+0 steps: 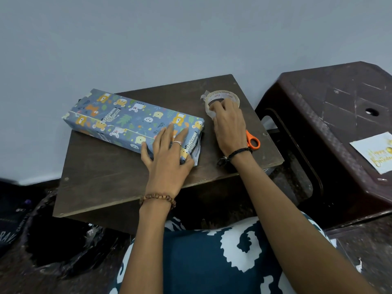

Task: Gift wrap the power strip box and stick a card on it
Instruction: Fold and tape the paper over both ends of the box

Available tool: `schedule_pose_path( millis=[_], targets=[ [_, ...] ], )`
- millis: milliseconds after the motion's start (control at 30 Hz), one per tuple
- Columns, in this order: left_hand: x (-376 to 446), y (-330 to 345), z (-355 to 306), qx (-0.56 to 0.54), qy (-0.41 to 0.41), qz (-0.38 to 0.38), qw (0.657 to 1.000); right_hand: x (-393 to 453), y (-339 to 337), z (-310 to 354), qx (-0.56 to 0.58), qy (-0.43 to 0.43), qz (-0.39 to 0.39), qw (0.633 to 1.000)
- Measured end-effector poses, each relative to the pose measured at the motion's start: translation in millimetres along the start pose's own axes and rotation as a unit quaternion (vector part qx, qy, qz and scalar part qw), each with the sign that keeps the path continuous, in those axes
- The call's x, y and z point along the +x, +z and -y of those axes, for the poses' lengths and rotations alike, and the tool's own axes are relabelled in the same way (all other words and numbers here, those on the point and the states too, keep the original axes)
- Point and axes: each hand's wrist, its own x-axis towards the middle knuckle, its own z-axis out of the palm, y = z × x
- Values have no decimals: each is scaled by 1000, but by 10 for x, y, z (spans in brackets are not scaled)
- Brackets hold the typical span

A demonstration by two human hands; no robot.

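**One end left to seal, tape in hand**

The left hand (167, 153) lies flat, fingers spread and straight, pressing down the near right end of the wrapped box (131, 122), with the thumb over its near edge. The right hand (229, 126) has its fingers curled round the roll of clear tape (221, 100), gripping it just beyond that same end of the box.

The box lies on the small dark counter (106, 181), its long axis running from far left to near right, so the open end points toward the tape hand. At that end a flap of paper (196, 153) (white underside showing) sticks out loose beside the left hand's fingers; it looks not yet taped. The far left end seems folded shut. My reading: the coming move is a strip of tape drawn from the roll and carried a short way left onto that flap, the right hand being the nearer one.

Count: one box, one tape roll, one pair of orange-handled scissors (252, 141) partly hidden under the right wrist, and one greeting card (375, 151) lying well apart on the brown plastic stool (331, 107) to the right, still to be stuck on.
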Motion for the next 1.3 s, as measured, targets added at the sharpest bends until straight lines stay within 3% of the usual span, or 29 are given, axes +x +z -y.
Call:
schedule_pose_path(
  millis=[167, 600, 767, 867, 933, 1033, 1100, 1233, 1300],
  targets=[
    [2, -4, 2, -3, -2, 1, 1000, 58, -34, 1, -25, -17, -4, 1000],
    [-10, 3, 11, 21, 6, -3, 1000, 57, -180, 166, -142, 40, 181, 972],
    [-17, 9, 26, 30, 9, -7, 999, 47, -308, 178, -86, 49, 173, 980],
    [-8, 1, 39, 30, 14, -6, 999, -13, -390, 121, 87, 115, 118, 983],
    [-12, -13, 61, 23, 21, 5, 1000, -74, -467, 102, 237, 207, 68, 947],
    [-29, -44, 115, -4, 35, 32, 999, -298, -588, 183, 445, 358, 60, 819],
    [-44, -61, 135, -35, 42, 32, 998, -513, -641, 295, 508, 411, 95, 751],
    [-59, -55, 97, -48, 27, -1, 998, -781, -634, 498, 503, 417, 134, 746],
    [-65, -31, 58, -9, 19, -30, 999, -789, -581, 553, 523, 430, 139, 723]
  ],
)
